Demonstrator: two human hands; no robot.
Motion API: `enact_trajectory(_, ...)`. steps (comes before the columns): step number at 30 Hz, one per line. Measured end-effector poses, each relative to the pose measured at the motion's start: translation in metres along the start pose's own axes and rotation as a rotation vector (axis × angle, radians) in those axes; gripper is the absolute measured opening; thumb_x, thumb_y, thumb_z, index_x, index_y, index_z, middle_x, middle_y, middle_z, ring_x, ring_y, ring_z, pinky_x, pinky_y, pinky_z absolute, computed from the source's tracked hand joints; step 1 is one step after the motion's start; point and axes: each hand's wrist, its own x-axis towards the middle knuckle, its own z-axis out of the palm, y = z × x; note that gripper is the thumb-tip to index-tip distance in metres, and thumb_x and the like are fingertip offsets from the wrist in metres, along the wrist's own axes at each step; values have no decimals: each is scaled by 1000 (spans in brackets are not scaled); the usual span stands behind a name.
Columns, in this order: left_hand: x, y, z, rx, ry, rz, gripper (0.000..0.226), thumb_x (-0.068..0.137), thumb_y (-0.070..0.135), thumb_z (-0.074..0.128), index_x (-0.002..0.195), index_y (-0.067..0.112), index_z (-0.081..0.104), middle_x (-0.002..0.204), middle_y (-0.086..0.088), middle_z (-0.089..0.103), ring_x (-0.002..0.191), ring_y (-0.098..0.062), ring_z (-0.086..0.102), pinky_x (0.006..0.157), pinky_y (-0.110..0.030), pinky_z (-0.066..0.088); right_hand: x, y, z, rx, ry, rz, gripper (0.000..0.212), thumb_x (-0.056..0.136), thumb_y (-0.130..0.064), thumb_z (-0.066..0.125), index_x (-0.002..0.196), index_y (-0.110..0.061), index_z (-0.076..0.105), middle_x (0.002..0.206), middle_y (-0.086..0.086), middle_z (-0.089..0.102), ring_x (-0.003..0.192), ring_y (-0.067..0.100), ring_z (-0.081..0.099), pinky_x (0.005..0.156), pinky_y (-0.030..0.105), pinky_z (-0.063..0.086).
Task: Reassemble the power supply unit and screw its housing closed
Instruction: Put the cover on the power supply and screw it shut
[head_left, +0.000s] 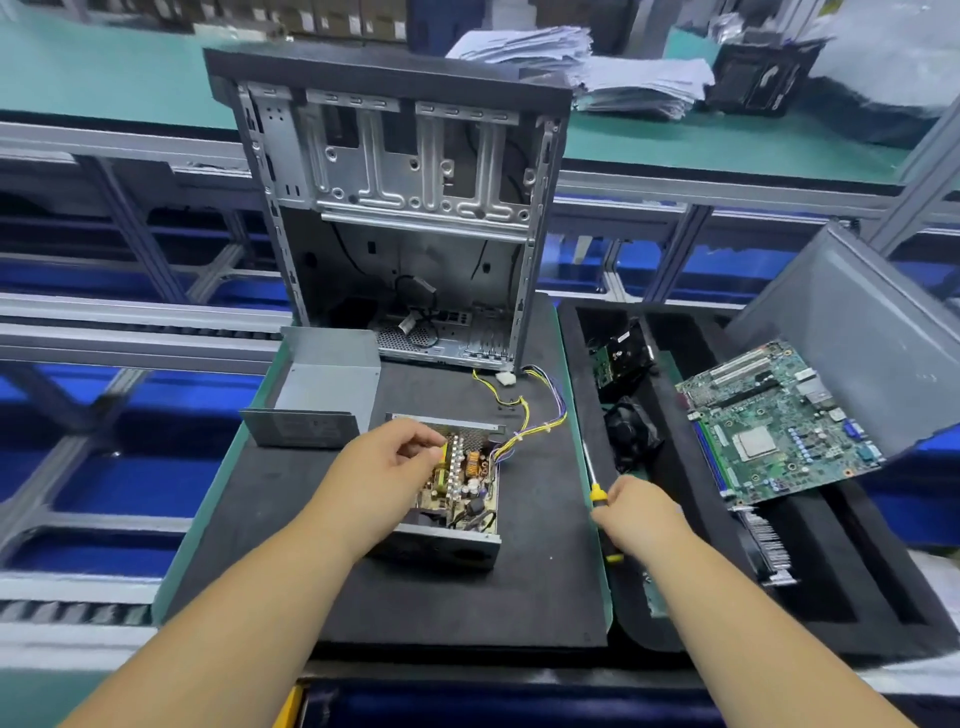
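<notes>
Left grip (397, 457) curled over the open power supply unit (457, 488); right grip (636, 514) holds the screwdriver (597, 493). Both on black foam mat (441, 597) atop table (171, 582); conveyor rails (104, 312) left.

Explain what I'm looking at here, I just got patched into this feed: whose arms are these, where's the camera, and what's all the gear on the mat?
No robot here: a person's two bare arms, filmed by one wide-angle camera on their head, looking down at a black foam mat. The left hand reaches into the open power supply unit, fingers curled at its circuit board; whether it pinches anything is unclear. The right hand grips a yellow-and-black screwdriver. The supply's grey metal cover lies behind on the left, its coloured wires trail right. An empty computer case stands at the back. In the tray on the right lie a green motherboard and a small fan.
</notes>
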Motion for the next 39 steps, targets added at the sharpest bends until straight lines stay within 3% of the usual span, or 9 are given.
enact_trajectory(5, 3, 8, 15, 31, 34, -23, 21, 91, 25, 63, 88, 45, 69, 90, 5, 69, 82, -12, 66, 74, -23, 54, 10, 6, 4, -78, -83, -6, 12, 82, -25, 59, 90, -20, 53, 77, -2, 61, 77, 20, 55, 62, 33, 25)
enact_trajectory(8, 5, 16, 27, 40, 38, -27, 16, 90, 25, 64, 88, 39, 71, 89, 6, 69, 81, -13, 64, 66, -16, 49, 19, 8, 1, -78, -128, -39, 19, 82, -29, 64, 79, -19, 48, 66, -3, 54, 67, 18, 52, 50, 28, 24)
enact_trajectory(13, 6, 26, 42, 52, 41, -23, 19, 90, 23, 65, 87, 40, 71, 86, 11, 68, 71, -8, 59, 66, -16, 47, 34, 10, -2, -130, -207, -116, 34, 83, -38, 68, 70, -18, 44, 69, 2, 58, 73, 24, 56, 49, 26, 32)
enact_trajectory(18, 3, 35, 47, 69, 80, -27, 20, 90, 23, 64, 86, 41, 71, 86, 14, 68, 66, 0, 55, 64, -11, 43, 43, 14, -10, -106, -230, -153, 32, 85, -38, 63, 69, -18, 44, 58, 0, 58, 53, 17, 55, 48, 27, 33)
enact_trajectory(24, -7, 46, 46, 87, 147, -35, 16, 91, 23, 64, 87, 37, 72, 85, 11, 68, 74, -7, 60, 63, -9, 44, 56, 13, -28, -26, -166, -211, 26, 82, -28, 58, 66, -17, 40, 63, 2, 46, 63, 27, 44, 48, 28, 28)
enact_trajectory(30, -15, 42, 27, 90, 232, -76, 17, 91, 21, 65, 88, 36, 72, 86, 10, 68, 76, -5, 61, 66, -19, 47, 63, -11, -39, 347, -114, -260, 22, 88, -26, 58, 70, -15, 51, 65, 4, 57, 60, 21, 47, 58, 29, 37)
enact_trajectory(35, -15, 33, 2, 100, 292, -95, 17, 91, 21, 64, 88, 35, 72, 88, 7, 70, 81, -7, 63, 69, -16, 47, 73, -43, -29, 768, -223, -90, 21, 90, -15, 59, 70, -14, 53, 65, 3, 51, 52, 16, 42, 52, 26, 34)
enact_trajectory(37, -14, 28, -7, 105, 294, -107, 16, 92, 23, 63, 89, 36, 72, 89, 8, 69, 83, -7, 63, 70, -16, 46, 79, -53, -24, 903, -241, 16, 12, 89, -16, 64, 81, -10, 57, 65, 5, 45, 53, 17, 40, 52, 27, 34)
enact_trajectory(39, -12, 20, -17, 98, 289, -115, 16, 92, 23, 63, 90, 35, 72, 92, 8, 69, 86, -8, 63, 74, -19, 48, 84, -63, -17, 999, -234, 107, 23, 87, -19, 71, 99, -2, 61, 72, 8, 48, 64, 23, 53, 67, 33, 50)
